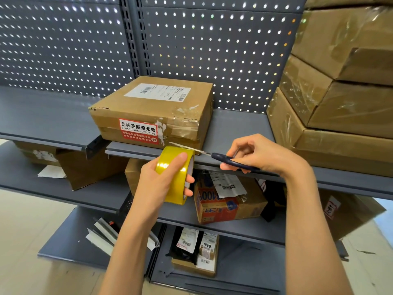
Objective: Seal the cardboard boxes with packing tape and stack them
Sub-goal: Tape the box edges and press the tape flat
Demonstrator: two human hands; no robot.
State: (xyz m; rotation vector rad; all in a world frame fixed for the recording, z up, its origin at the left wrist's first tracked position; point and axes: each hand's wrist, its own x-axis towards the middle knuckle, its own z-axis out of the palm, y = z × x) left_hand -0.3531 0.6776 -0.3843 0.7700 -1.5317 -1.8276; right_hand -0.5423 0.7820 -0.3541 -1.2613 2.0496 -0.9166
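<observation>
Mid-seal, by the look of it. Flat cardboard box [152, 111] at frame centre, resting on the grey shelf [234, 128], white shipping label on top, red warning sticker on its front face, old clear tape wrinkled over its right corner. Yellow tape roll [175, 174] just below the box's front edge, wrapped in the left hand [158, 180], thumb across the outer face, fingertips curled round the far rim. Dark-handled scissors [221, 159] gripped in the right hand [258, 155], blades reaching left to just above the roll, apparently at a strip running toward the box; the strip itself too clear to make out. Whether the blades are parted: cannot tell.

Probably the cutting step for this box, with pressing down the tape end and stacking yet to come. Stack of film-wrapped cartons [331, 88] at the right edge of the frame, possibly the destination, possibly not.

Below, on the lower shelves: a tilted brown box [91, 169] at left, an orange printed carton [225, 205] under the scissors, small labelled parcels [195, 250] near bottom centre, loose white sheets [102, 235] at lower left. Pegboard back panel [191, 39] behind. Shelf lip close beneath both hands, little room for swinging the roll.
</observation>
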